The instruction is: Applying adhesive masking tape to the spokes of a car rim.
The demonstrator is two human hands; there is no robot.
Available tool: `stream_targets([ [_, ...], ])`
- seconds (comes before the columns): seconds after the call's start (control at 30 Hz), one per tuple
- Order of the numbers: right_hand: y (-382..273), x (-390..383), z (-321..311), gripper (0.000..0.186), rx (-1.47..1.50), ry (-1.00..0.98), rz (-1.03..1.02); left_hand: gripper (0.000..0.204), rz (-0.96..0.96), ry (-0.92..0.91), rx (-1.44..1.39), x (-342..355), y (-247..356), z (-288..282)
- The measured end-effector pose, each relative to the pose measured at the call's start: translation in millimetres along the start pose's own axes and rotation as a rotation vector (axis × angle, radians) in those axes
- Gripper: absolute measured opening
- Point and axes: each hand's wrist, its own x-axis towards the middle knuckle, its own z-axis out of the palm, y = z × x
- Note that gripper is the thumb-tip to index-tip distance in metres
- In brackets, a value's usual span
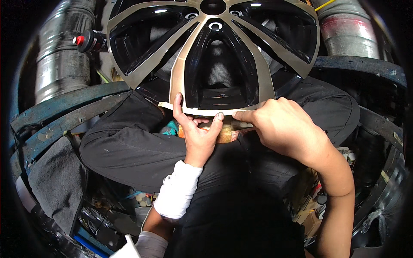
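Note:
A black alloy wheel (264,73) with bronze-grey spokes rests face up across my lap. Along its near edge runs a narrow strip of cream masking tape (202,112), its left end sticking out past the spoke. My left hand (198,135) is closed about this edge, index finger up against the spoke, thumb on the tape, other fingers curled underneath. Opposite it, my right hand (286,129) presses its index fingertip onto the tape, its remaining fingers folded and mostly hidden. Just below the edge, between the hands, shows a round brown-orange thing (227,136), partly covered; its kind is unclear.
Curved blue metal bars (73,101) flank my legs. Silver metal drums (64,56) stand on both sides. A dark bottle with a red tip (90,41) lies left of the wheel. A grey cloth (60,182) hangs at left; clutter fills the floor below.

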Motion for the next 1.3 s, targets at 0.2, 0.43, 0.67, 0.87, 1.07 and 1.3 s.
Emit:
stream_targets([
  [0.2,2,1,1,0.031,0.002,-0.01,-0.004,0.112,-0.028,-0.014,-0.047,0,1,2],
  [0.43,9,1,6,0.03,0.046,0.061,-0.038,0.117,0.09,0.004,0.108,-1,-1,16],
  [0.67,35,-2,4,0.019,0.228,0.124,-0.086,0.126,0.014,-0.074,-0.035,-2,1,11],
  [0.87,40,-7,2,0.017,0.369,0.222,-0.178,0.125,0.005,0.023,-0.108,-6,15,7],
  [1.07,37,-14,3,0.016,0.256,0.242,-0.225,0.128,-0.04,-0.033,-0.055,-3,10,17],
  [1.3,29,-23,3,0.016,-0.135,0.135,-0.133,0.13,0.004,-0.02,0.022,0,13,17],
])
